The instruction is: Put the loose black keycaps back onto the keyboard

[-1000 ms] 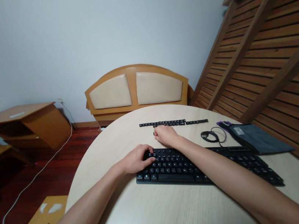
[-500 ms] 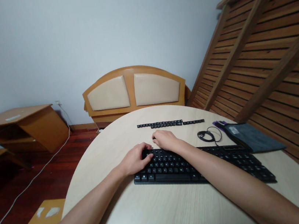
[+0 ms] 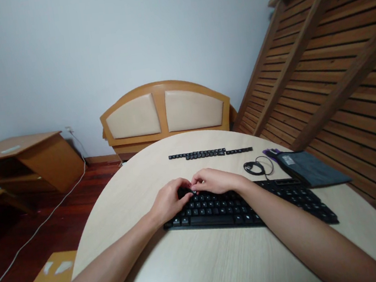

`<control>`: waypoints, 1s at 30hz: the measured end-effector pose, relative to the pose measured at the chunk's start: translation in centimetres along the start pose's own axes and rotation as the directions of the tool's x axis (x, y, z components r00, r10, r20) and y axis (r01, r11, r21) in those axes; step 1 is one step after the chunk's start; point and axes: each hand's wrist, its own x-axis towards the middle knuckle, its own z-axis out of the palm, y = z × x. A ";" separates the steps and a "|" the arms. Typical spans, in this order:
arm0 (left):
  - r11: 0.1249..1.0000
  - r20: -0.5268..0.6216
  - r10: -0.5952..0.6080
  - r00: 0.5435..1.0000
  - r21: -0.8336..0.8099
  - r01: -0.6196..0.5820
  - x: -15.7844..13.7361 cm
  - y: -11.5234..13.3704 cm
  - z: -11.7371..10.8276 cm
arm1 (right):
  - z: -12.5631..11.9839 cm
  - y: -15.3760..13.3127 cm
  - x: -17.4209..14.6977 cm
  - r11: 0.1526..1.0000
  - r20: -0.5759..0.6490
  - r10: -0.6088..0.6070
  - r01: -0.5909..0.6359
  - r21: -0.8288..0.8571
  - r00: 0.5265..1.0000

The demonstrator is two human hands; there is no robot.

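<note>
A black keyboard [image 3: 216,221] lies on the round pale wooden table, with its keys facing up. My left hand [image 3: 171,200] grips its far left corner, thumb over the keys and fingers curled round the back edge. The fingers of my right hand [image 3: 211,181] are pinched together at the top left keys, close to my left fingertips. A small dark keycap [image 3: 194,192] shows at those fingertips, partly hidden by them. Behind the hands, loose black keycaps [image 3: 205,154] lie in rows on the table.
A coiled black cable [image 3: 254,167] lies behind the keyboard. To its right rests a dark grey cloth pouch [image 3: 312,168] with something purple beside it. A wooden headboard [image 3: 163,112] stands beyond the table, and slatted wood panels [image 3: 332,69] lean at the right.
My right hand has come down and toward me from behind the keyboard onto its top left keys. My left hand keeps its grip. The view has shifted slightly.
</note>
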 end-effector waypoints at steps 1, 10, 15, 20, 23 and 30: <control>1.000 0.003 -0.009 1.000 -0.003 0.009 0.0 0.0 0.0 | 0.1 0.1 0.1 1.000 0.001 0.015 -0.015 0.021 1.000; 1.000 0.023 -0.023 0.999 -0.020 0.024 0.1 0.0 0.3 | 0.3 0.4 0.4 1.000 -0.013 0.027 -0.027 -0.004 1.000; 1.000 0.019 -0.019 1.000 -0.023 0.019 0.1 -0.1 0.3 | -0.2 0.7 0.1 1.000 -0.008 -0.015 0.015 -0.027 1.000; 1.000 0.026 -0.005 1.000 -0.023 0.006 0.2 0.3 0.2 | 0.0 1.0 0.3 1.000 -0.040 0.023 -0.022 0.023 0.999; 1.000 0.005 -0.002 1.000 -0.008 0.002 0.3 0.3 0.1 | -0.1 1.2 0.4 0.997 -0.050 0.035 -0.031 0.072 0.998; 0.999 0.005 0.002 1.000 -0.040 -0.002 0.5 -0.5 0.3 | -0.4 1.3 0.1 1.000 -0.029 -0.006 0.007 0.014 1.000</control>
